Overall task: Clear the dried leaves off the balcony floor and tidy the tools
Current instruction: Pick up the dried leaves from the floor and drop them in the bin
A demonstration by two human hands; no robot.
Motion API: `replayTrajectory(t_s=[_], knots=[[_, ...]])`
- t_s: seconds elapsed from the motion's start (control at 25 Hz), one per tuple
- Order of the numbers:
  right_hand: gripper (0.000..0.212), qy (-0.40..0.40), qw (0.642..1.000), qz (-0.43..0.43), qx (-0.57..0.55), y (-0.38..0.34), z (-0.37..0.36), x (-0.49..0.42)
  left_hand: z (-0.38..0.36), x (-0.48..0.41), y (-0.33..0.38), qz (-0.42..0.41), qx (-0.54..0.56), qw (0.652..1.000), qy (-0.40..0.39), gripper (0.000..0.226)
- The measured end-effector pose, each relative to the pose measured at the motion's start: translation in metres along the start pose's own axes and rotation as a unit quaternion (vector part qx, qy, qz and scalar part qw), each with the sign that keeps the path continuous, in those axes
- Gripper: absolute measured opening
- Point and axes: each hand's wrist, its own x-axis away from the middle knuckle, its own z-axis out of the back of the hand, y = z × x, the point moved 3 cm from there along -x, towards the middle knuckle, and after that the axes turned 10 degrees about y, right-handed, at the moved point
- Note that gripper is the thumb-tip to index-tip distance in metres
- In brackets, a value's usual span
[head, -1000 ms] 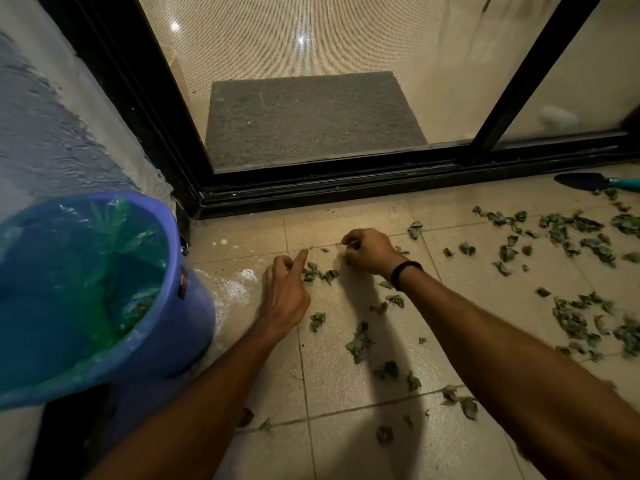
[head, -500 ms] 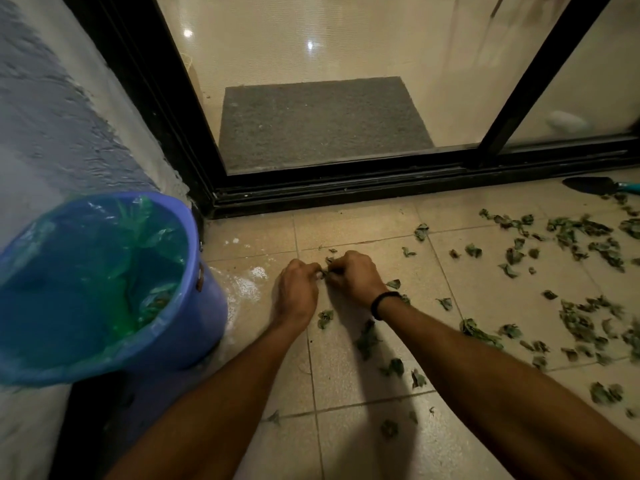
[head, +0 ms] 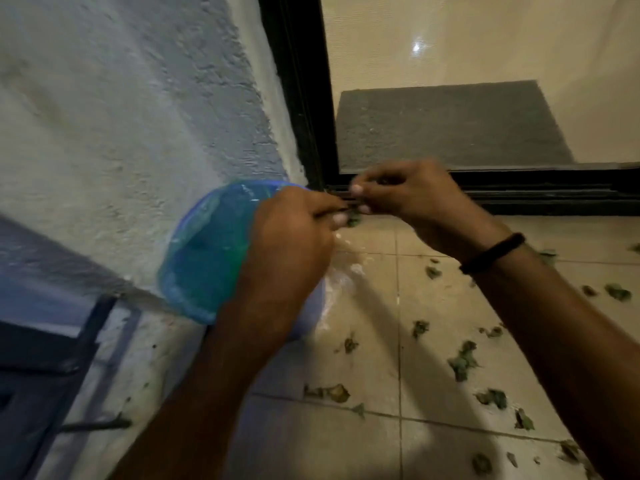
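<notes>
Green-brown leaf clump (head: 353, 220), dried and crumpled, up off the floor (head: 374, 445), pinched between both hands at once. Left hand (head: 291, 237): fingers curled, tips closed on the clump's left side, back of hand to camera. Right hand (head: 412, 199): thumb and fingers curled, nipping the same clump from the right. Fingertips of the two hands touching or nearly so, can't tell through motion blur.

Clump in front of the black door track, close to the right side of the bucket (head: 180, 233). Over the opening or just outside it: can't tell, that part of the rim hidden behind the left hand.

Bucket blue, lined with a translucent blue-green bag (head: 207, 261), standing on the floor against the wall (head: 121, 116). Contents not readable.

Loose leaves (head: 462, 363) scattered over the beige tiles to the right of and below the hands, singly and in small bunches, well apart from the bucket. White powdery smear (head: 348, 270) on the tile just beside the bucket's base.

Black wristband (head: 491, 252) on the right wrist. Both forearms bare.

Behind the hands, black sliding-door frame (head: 298, 98) with a pale mesh panel, grey doormat (head: 450, 123) on the far side. Wall rough, whitish plaster. Dark metal bars (head: 69, 344) at lower left, object unclear.
</notes>
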Motion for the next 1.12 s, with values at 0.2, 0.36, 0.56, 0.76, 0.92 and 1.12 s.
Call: replayTrajectory(t_s=[0.2, 0.36, 0.56, 0.76, 0.92, 1.12], knots=[[0.014, -0.105, 0.970, 0.114, 0.188, -0.034, -0.099, -0.004, 0.051, -0.008, -0.059, 0.139, -0.221, 0.964, -0.052, 0.023], [0.033, -0.155, 0.943, 0.079, 0.283, -0.018, -0.117, -0.010, 0.047, -0.005, -0.101, 0.223, -0.161, 0.958, -0.080, 0.024], [0.025, -0.163, 0.982, -0.042, 0.085, -0.030, -0.091, -0.001, 0.044, 0.000, -0.117, 0.265, -0.106, 0.956, -0.071, 0.050], [0.022, -0.129, 0.987, -0.076, -0.062, -0.038, -0.077, 0.006, 0.063, -0.004, -0.075, 0.197, -0.028, 0.978, 0.056, 0.037], [0.018, -0.003, 0.991, -0.092, -0.099, -0.027, -0.033, -0.002, 0.061, 0.010, -0.006, 0.104, 0.113, 0.987, 0.037, 0.015], [0.006, 0.101, 0.980, -0.060, 0.159, 0.077, -0.002, 0.008, -0.011, 0.075, 0.013, 0.103, 0.121, 0.949, -0.271, 0.020]])
